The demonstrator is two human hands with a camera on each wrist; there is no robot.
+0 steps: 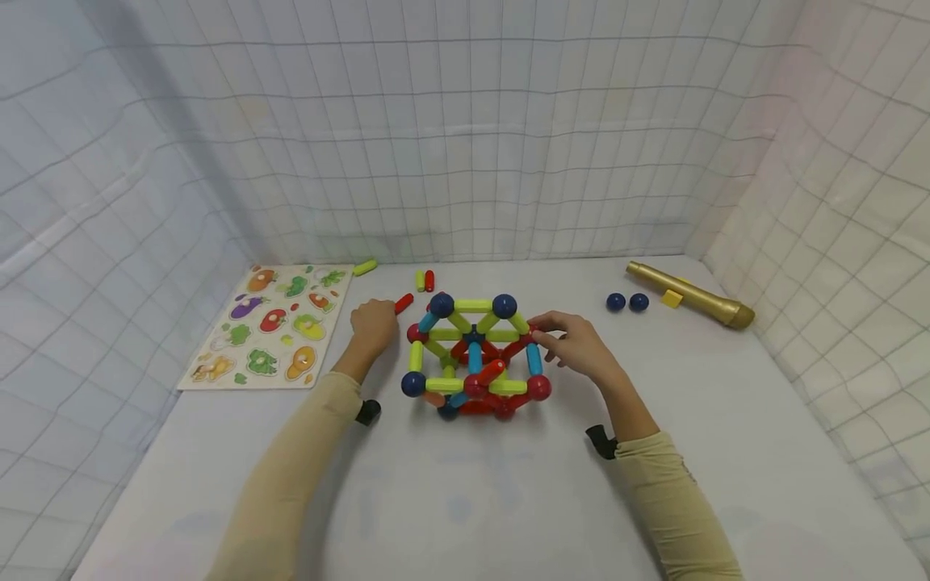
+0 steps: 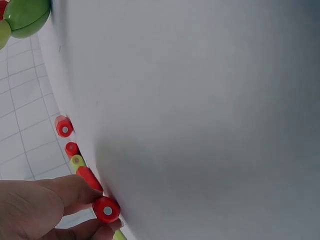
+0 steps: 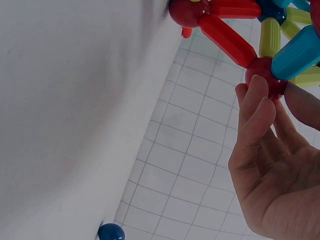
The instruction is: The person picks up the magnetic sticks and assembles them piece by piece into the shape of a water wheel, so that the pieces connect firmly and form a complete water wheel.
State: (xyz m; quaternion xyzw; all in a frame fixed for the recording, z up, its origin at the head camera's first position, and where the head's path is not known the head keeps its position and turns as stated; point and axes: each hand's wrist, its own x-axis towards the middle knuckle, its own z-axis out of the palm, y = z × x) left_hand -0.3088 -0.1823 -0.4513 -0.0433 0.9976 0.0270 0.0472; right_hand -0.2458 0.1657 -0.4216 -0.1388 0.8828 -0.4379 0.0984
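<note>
In the middle of the table stands a frame of magnetic rods and balls [image 1: 472, 335], with yellow-green, blue and red rods and dark blue, red and green balls. My left hand [image 1: 374, 327] is left of it, low at the table. Its thumb and fingers pinch a red magnetic rod [image 2: 106, 210], whose silver end faces the left wrist camera. Another red rod [image 2: 89, 177] lies close by that thumb. On the frame's right side, my right hand [image 1: 577, 347] holds a red ball [image 3: 264, 76] at an upper corner between thumb and fingertips. Blue and red rods join that ball.
Loose yellow-green [image 1: 365, 267] and red rods [image 1: 429, 280] lie at the back. A board with vegetable pictures [image 1: 337, 323] is at left. Two dark blue balls [image 1: 626, 302] and a gold tube [image 1: 690, 294] on yellow blocks [image 1: 672, 298] are at right. Gridded cloth walls [image 1: 472, 161] enclose the table.
</note>
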